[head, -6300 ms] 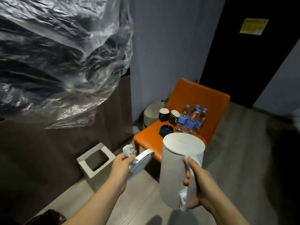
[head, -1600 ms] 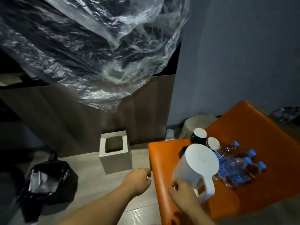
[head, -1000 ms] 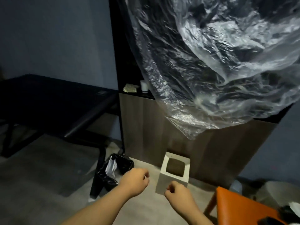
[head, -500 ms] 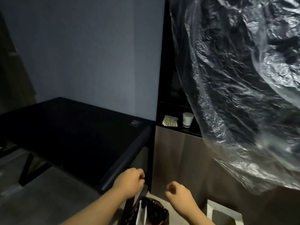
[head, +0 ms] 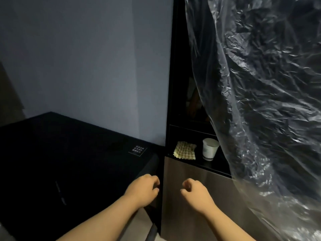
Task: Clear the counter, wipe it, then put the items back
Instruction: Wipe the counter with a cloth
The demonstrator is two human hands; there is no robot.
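The black counter [head: 215, 166] sits in a dark niche above a wood-grain cabinet front [head: 199, 223]. A yellow checked cloth [head: 185, 150] lies on its left end, and a white paper cup [head: 209, 149] stands upright just right of the cloth. My left hand [head: 143, 190] and my right hand [head: 194, 193] hover side by side below the counter, in front of the cabinet. Both are loosely curled into fists and hold nothing. The rest of the counter is hidden behind plastic sheeting.
A large sheet of clear crumpled plastic [head: 264, 101] hangs over the right half of the view. A black desk [head: 73, 153] with a small label [head: 137, 150] adjoins the cabinet on the left. A grey wall [head: 86, 66] stands behind.
The kettle and its base were put down on the orange chair with the bottles and cups. The view then swung left and up to the counter, and both empty hands rose toward it.
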